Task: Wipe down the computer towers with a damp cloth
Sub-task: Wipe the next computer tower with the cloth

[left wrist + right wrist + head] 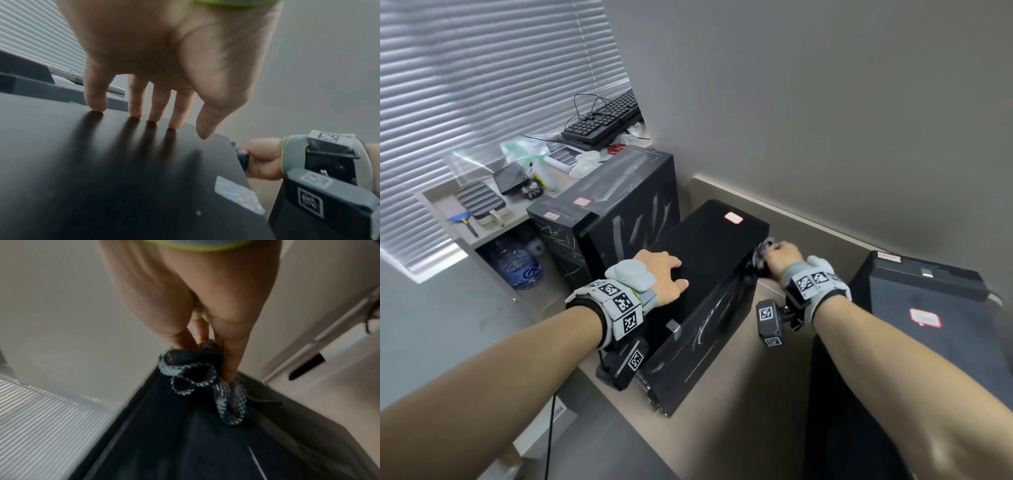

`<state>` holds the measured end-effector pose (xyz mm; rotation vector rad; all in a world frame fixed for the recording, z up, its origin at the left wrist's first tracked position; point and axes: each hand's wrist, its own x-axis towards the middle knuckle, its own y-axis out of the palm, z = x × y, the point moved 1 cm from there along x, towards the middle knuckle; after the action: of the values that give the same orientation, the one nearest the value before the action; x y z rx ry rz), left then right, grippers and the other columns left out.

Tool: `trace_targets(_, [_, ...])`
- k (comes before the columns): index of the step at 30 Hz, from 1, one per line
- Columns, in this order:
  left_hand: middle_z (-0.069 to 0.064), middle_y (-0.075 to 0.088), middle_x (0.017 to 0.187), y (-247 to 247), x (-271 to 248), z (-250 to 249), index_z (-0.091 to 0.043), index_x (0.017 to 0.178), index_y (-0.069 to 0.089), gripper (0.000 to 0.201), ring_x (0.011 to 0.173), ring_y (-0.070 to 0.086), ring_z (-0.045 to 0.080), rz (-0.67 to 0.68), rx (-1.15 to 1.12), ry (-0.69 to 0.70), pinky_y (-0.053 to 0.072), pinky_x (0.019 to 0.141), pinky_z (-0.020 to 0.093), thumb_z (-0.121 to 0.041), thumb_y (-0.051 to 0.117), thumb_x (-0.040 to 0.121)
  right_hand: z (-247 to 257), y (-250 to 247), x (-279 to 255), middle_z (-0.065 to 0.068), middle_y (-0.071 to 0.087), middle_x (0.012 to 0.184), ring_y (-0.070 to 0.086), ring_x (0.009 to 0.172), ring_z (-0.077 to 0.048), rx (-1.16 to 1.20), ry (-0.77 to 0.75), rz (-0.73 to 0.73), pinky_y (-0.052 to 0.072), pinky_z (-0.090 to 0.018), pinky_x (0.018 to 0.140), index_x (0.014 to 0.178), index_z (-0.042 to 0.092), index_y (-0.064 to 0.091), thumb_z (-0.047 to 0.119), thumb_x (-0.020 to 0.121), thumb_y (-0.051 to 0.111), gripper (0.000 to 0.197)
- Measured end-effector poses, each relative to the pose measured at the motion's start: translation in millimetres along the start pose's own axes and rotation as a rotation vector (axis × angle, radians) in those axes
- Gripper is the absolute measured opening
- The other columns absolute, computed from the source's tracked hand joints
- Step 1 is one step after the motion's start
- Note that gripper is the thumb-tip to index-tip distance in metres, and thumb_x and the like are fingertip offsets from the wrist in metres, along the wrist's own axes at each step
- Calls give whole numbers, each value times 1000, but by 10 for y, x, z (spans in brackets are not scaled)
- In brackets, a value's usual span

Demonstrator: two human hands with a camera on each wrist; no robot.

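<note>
Shelf (445, 202) at far left, under closed window blinds (465, 85), carries a striped lidded box (479, 200), a dark phone (511, 177), plastic bags and black keyboards (606, 118); a water bottle (518, 265) stands beneath it. Next to the right, a scratched upright black tower (616, 192) stands against the wall. Just beside it lies the middle tower (709, 260), resting on its side on a tan desk (756, 394), with a pale red-edged sticker (733, 217) near its far end. The left hand (666, 274) rests flat on the tower's upper panel; in the left wrist view its fingers (135, 100) are straight and spread, tips touching the panel, gripping nothing. The right hand (782, 258) is at the tower's right upper edge, fingers curled tightly round a bunched dark cloth (197, 374) with a light woven border, pressed against the tower's edge and side face. Farther right, a third black tower (928, 308) lies on the desk, apart from the hand, bearing its own red-edged sticker (924, 317).
</note>
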<state>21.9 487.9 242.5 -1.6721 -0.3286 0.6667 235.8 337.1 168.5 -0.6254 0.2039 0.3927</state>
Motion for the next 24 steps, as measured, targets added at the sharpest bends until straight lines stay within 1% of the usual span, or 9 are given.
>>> trace_targets(1, [-5,43,147,-3,-2,3,-39,140,44,55,132,44,21,-2,2,7,42,104,42,-57,50,88,-67,113,-79,-19,64,108,62,98,-33,-33,24,102,50,-36,90,102,1,62,15,90,51,21])
trace_targets(3, [-7,40,150,-7,4,19,-39,140,43,54,134,41,21,5,2,14,40,106,41,-57,49,89,-172,323,-175,-19,64,104,62,96,-33,-97,11,258,51,-37,89,83,4,60,10,89,51,12])
trace_targets(5, [-8,39,150,-15,16,47,-42,138,44,53,133,43,20,2,-11,7,41,105,41,-58,48,88,-137,364,-125,-21,67,99,65,92,-36,-32,20,244,53,-45,88,73,9,56,11,81,53,8])
trace_targets(9, [-9,41,149,-22,11,50,-42,136,47,49,130,46,20,-33,-23,13,42,103,40,-56,50,89,-135,146,356,-17,65,91,66,88,-32,165,28,96,55,-50,86,77,13,56,15,77,57,2])
trace_targets(11, [-9,40,150,-7,5,50,-41,136,47,49,132,45,19,-46,-37,21,42,104,39,-54,51,89,-119,111,257,-17,65,91,68,83,-27,266,59,96,57,-44,82,86,10,57,9,78,55,9])
trace_targets(13, [-10,38,151,16,0,58,-41,137,47,50,134,43,18,-54,-36,36,42,104,37,-53,52,89,-236,280,139,-13,59,87,66,77,-17,256,38,208,57,-28,74,87,10,54,2,85,50,10])
trace_targets(16, [-11,36,152,31,7,67,-40,138,46,50,134,42,18,-61,-35,45,43,103,35,-52,52,89,-428,535,33,-8,58,85,61,91,-26,89,106,286,52,-21,77,83,12,55,5,90,51,11])
trace_targets(19, [-11,37,152,29,6,78,-41,137,47,50,134,42,17,-74,-38,55,43,102,33,-52,53,89,-267,382,42,-17,64,89,64,87,-35,229,138,128,55,-44,81,82,8,57,9,86,54,4])
trace_targets(24, [-11,36,152,27,0,75,-39,138,47,50,134,42,17,-78,-50,56,42,102,32,-50,53,90,-150,133,117,-12,67,91,65,87,-30,282,47,74,53,-46,89,79,16,61,11,73,62,9])
